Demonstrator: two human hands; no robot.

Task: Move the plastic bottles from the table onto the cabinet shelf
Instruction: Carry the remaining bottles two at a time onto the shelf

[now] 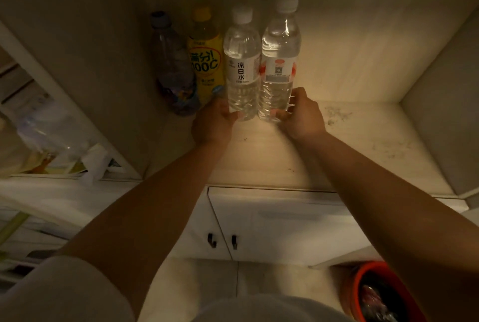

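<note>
Bottles in hand: while both arms reached forward over the cabinet, two clear plastic water bottles with white caps stood upright and touching on the pale wooden cabinet shelf [259, 155]; the clear bottle with the white label [242, 67] was on the left, the clear bottle with the red-and-white label [280, 62] on the right.
Left hand: the left hand [213, 122] held the base of the white-label bottle, its fingers [234, 115] curled round the lower ribbed part.
Right hand: the right hand [302, 114] gripped the base of the red-label bottle, thumb in front and fingers wrapped round its right side.
Other bottles: a yellow plastic drink bottle with a yellow cap [206, 57] stood just left of the white-label bottle, and a clear purple-tinted bottle with a grey cap [172, 67] stood beside that, nearest the shelf's left wall.
Below the shelf: two white cabinet doors with small dark handles [234, 241] hung closed under the shelf edge.
Floor: an orange-rimmed bin [355, 293] sat at the lower right, its contents too dark to tell.
Left side: a glass-fronted compartment [46, 124] held blurred papers.
</note>
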